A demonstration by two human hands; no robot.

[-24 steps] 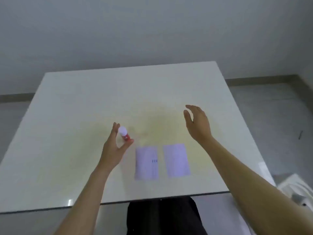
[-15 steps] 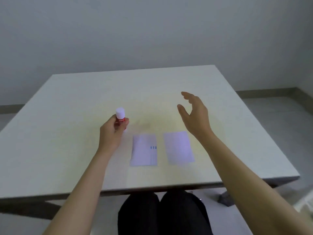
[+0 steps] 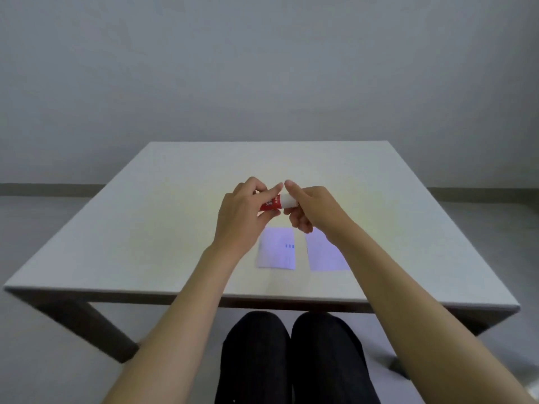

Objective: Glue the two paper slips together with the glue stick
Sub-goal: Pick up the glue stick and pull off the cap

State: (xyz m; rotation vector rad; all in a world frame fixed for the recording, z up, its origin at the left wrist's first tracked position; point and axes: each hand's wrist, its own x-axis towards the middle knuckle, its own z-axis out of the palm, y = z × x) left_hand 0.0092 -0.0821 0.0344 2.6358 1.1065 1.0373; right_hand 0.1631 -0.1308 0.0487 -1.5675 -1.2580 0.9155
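— Where is the glue stick?
— Above the table, left hand pinching its red body, right hand pinching the white cap.
— The paper slips?
— Flat, just nearer.

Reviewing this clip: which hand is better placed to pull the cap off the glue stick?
The right hand: its fingers already wrap the white cap, while the left hand grips the red body of the glue stick, held level above the table. Left should likely just steady it.
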